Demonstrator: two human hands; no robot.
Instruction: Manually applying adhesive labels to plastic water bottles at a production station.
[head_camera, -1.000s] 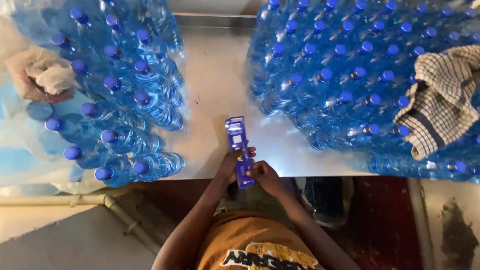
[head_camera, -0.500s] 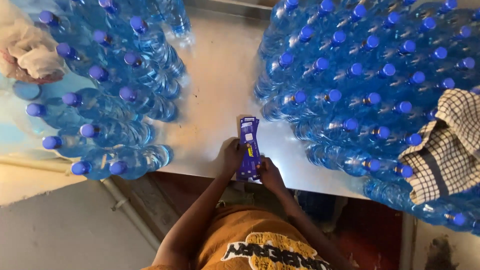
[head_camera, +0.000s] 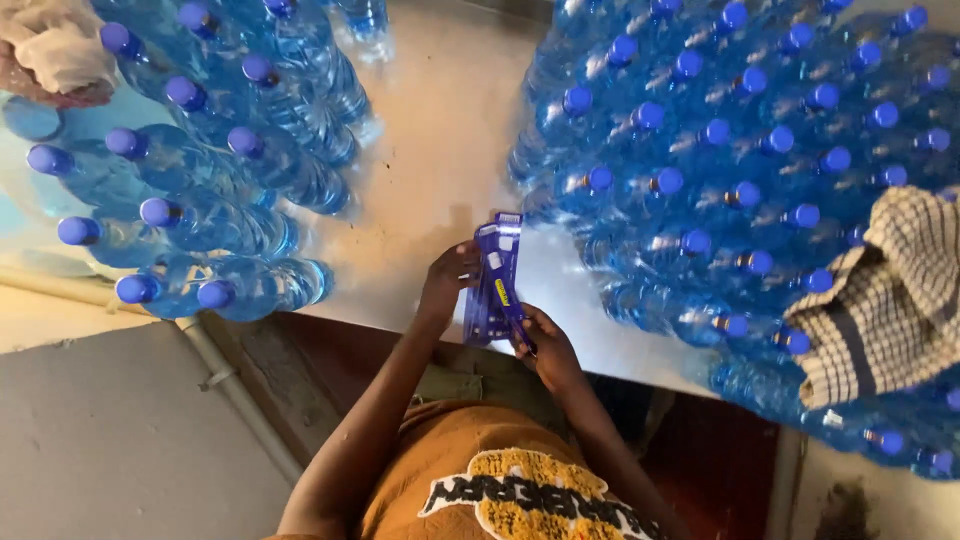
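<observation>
Stack of purple printed labels (head_camera: 495, 280) — long narrow strips, fanned slightly at the far end, held upright-tilted over the near edge of the pale metal table (head_camera: 440, 150). Left hand (head_camera: 445, 285): fingers curled round the left side of the stack near its middle, gripping it. Right hand (head_camera: 548, 345): fingers closed on the stack's lower end, thumb pressed along the right edge of the strips. Left of the hands: a group of clear blue plastic bottles (head_camera: 215, 170) with blue caps, standing close together on the table. Right of the hands: a larger, denser block of the same capped bottles (head_camera: 720, 150), reaching to the table's near edge. On that block, at the right — a checked cloth (head_camera: 885, 300), cream with dark lines, draped over the caps. Top left corner: a crumpled pale cloth (head_camera: 55, 45) among the bottles. Foreground: the person's orange printed shirt (head_camera: 490, 480), both forearms reaching up to the labels.
</observation>
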